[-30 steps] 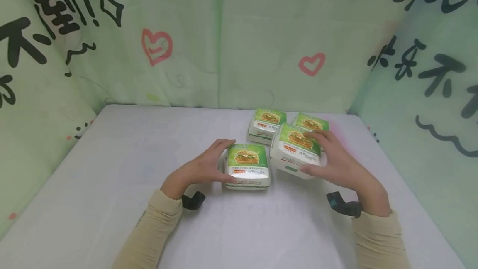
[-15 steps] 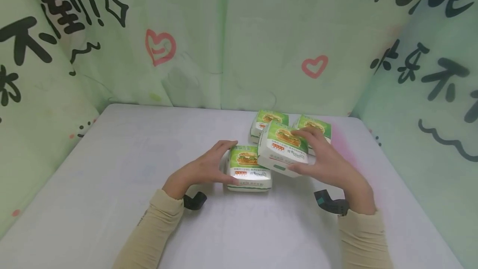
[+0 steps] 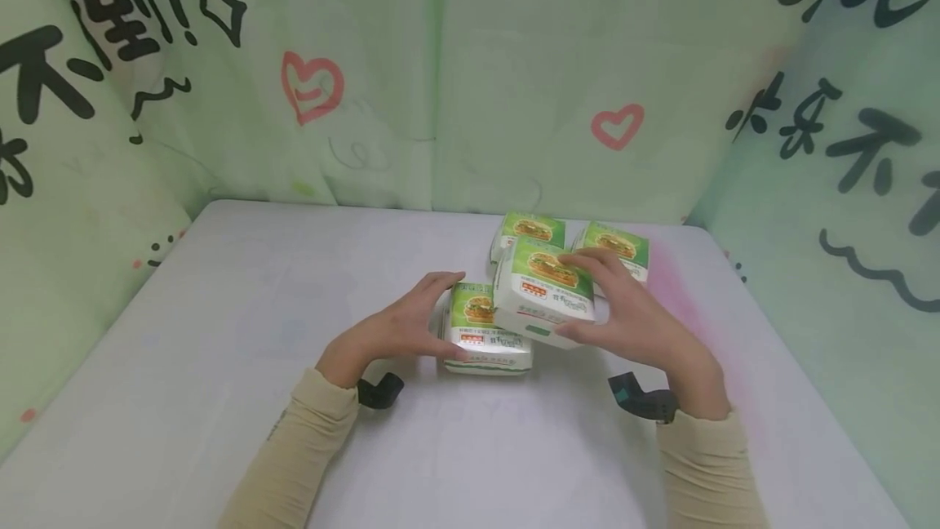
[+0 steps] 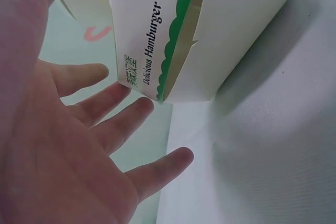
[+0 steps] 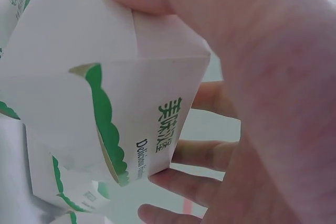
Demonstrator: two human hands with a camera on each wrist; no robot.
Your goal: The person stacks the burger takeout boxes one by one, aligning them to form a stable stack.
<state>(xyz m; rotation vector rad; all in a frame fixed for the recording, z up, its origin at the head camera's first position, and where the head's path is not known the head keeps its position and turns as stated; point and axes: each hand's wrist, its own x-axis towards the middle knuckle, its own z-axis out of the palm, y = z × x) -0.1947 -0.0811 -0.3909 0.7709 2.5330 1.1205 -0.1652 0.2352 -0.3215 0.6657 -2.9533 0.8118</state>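
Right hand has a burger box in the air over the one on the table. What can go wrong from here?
1. The lifted box is tilted and the right hand grips it only at one side; it may slip or land skewed.
2. The lower box is steadied only on its left by the left hand; a push could slide it.
3. Two more boxes sit close behind; the hand might knock them.

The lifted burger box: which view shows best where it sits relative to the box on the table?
The head view: the lifted burger box in the right hand overlaps the table box. The right wrist view shows its side close up; the left wrist view shows only the table box.
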